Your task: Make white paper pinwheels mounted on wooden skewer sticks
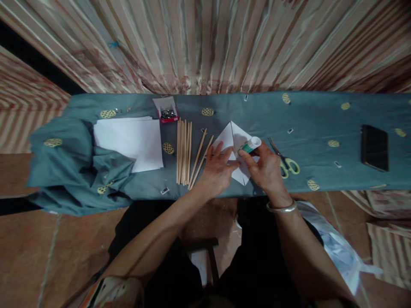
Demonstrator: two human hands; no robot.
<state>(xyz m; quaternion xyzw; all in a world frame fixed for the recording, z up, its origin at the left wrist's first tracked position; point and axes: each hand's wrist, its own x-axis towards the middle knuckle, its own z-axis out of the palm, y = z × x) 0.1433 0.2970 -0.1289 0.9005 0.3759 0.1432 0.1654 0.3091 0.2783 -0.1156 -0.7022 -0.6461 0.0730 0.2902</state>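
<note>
A square white paper [236,139] with crease or cut lines toward its middle lies on the cloth in front of me, one corner pointing away. My left hand [218,170] rests on its left part with the fingers spread. In my right hand [266,166] is a glue stick [250,144] with a white and green body, held tilted over the paper's right side. My fingers hide its lower end, so I cannot tell whether it touches the paper. Green-handled scissors [288,166] lie just right of my right hand.
Several thin wooden sticks [183,152] lie left of the paper. Beyond them are a stack of white sheets [135,141] and a small red box [167,114] of metal pieces. A dark phone [374,147] lies far right on the blue-green cloth [314,117]. A striped curtain [199,47] hangs behind.
</note>
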